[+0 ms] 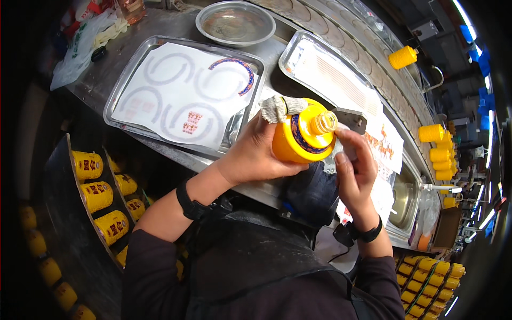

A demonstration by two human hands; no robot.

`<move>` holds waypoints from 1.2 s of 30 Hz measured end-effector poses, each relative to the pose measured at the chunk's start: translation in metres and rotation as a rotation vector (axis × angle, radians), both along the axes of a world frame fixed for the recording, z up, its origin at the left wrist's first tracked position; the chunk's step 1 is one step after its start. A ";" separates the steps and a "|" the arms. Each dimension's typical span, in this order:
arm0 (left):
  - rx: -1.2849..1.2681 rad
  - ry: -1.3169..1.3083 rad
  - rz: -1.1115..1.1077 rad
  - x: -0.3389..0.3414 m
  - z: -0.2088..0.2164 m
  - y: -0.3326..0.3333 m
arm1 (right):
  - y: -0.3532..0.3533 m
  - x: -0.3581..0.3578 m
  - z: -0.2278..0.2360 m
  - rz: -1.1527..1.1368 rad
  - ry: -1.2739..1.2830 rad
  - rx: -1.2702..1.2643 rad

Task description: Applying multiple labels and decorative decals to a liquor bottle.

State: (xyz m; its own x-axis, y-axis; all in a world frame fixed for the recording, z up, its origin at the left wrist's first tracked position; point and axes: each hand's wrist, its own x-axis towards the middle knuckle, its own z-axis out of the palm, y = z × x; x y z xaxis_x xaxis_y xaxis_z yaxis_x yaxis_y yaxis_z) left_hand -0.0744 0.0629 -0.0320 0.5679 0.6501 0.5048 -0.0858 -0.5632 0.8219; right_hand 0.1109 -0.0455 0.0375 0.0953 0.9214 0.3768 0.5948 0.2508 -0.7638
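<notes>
Far L of the yellow bottle [304,124], racked bottles [96,196] already carry dark-red motifs. Nearer L, a sheet [165,100] has 1 vivid arc strip [250,76] left. Your L hand [260,149] wraps the bottle, held up by the desk [117,56]: shoulder band [298,137] is on, visible side plain, so prob. part-done. Your R hand [356,168], half-open, nothing gripped, is at its neck; can't tell if touching. R of bottle: orange figures [382,143], prob. unused.

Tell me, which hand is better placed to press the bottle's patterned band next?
Probably the right hand: its fingers are beside the yellow bottle, near the patterned band, while the left hand grips the bottle.
</notes>
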 end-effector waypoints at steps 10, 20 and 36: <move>0.102 -0.047 0.180 0.014 -0.004 -0.013 | -0.018 -0.024 -0.003 0.094 -0.387 0.203; -0.015 0.028 0.116 0.010 0.007 -0.017 | 0.013 -0.068 0.025 0.016 -0.954 0.088; 0.034 -0.178 0.230 0.017 0.010 -0.015 | -0.018 -0.046 0.013 0.021 -0.882 0.144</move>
State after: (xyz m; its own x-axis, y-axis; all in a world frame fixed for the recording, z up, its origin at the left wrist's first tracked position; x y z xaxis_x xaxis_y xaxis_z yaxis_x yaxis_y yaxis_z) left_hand -0.0572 0.0481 -0.0219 0.3078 0.7325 0.6072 -0.0935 -0.6118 0.7855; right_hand 0.0651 -0.0634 0.0504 -0.3004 0.8579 0.4169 0.9452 0.3264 0.0094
